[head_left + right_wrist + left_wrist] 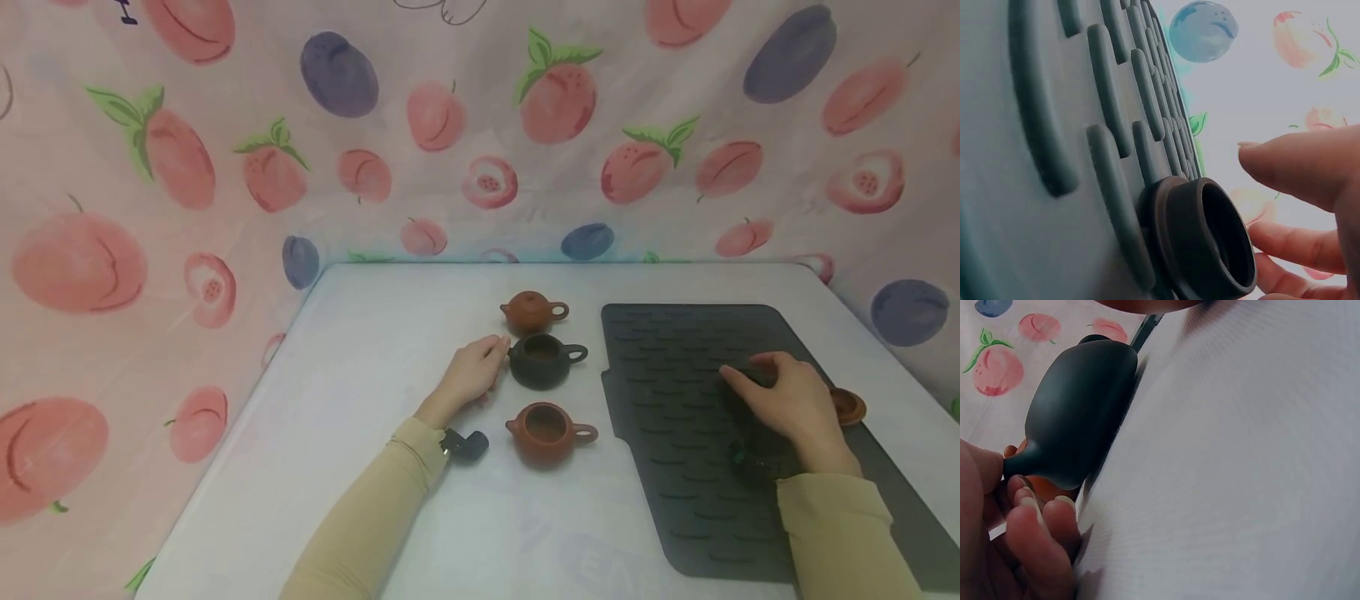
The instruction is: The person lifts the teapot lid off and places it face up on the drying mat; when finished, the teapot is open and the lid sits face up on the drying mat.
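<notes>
The thumb and fingers of my left hand pinch the spout of a lidless black teapot, which stands upright on the table. In the left wrist view, its dark body shows beyond the fingertips. My right hand is over a dark ridged mat, thumb and fingers spread apart. Close by that hand, a black teapot lid lies upside down on the ridges. The thumb is off the lid; whether the other fingers touch its far side, I cannot tell.
Behind the black teapot stands a reddish-brown teapot with its lid on. Nearer the front is a lidless reddish-brown teapot. A brown lid lies upturned at the mat's right side. Fruit-printed cloth hangs around the white table.
</notes>
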Tool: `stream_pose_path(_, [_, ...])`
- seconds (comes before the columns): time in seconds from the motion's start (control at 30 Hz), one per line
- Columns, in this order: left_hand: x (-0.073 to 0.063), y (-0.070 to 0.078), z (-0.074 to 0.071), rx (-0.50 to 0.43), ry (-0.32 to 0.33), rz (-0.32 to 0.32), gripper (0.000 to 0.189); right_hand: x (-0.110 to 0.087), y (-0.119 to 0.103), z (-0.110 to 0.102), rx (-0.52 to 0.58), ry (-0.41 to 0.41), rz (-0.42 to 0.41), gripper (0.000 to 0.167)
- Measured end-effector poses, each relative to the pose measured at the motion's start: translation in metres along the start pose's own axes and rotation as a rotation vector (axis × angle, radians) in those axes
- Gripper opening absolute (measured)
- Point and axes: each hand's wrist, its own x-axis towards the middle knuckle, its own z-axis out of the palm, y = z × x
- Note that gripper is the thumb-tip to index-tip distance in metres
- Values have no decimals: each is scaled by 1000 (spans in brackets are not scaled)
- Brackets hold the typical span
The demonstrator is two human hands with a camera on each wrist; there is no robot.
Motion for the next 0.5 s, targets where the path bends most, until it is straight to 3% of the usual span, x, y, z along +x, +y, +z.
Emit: stream_pose_path(0.5, [-1, -2, 0, -3, 2, 4, 47, -2, -4, 2, 58, 71, -14, 64])
